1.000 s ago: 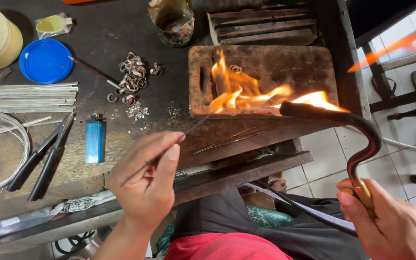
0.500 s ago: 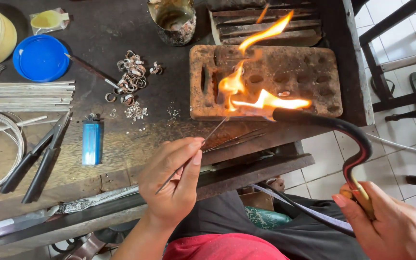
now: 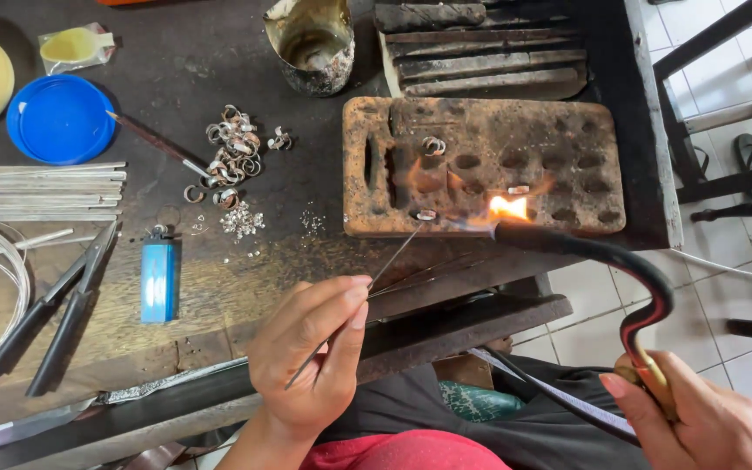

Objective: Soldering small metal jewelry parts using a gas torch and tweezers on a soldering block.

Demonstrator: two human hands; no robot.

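The right hand (image 3: 707, 422) is cut off by the bottom edge, its fingers hiding the torch handle (image 3: 646, 370).

A jeweller's workshop: scorched soldering block (image 3: 480, 165), torch (image 3: 620, 270), rings (image 3: 232, 152).

A blue lighter (image 3: 157, 281) lies on the dark workbench (image 3: 193, 70); left of it, black pliers (image 3: 50, 312); a blue round lid (image 3: 60, 118) sits above a row of metal strips (image 3: 36, 191); a heap of what look like silver rings (image 3: 232, 157); a blackened tin cup (image 3: 311, 43) stands behind.
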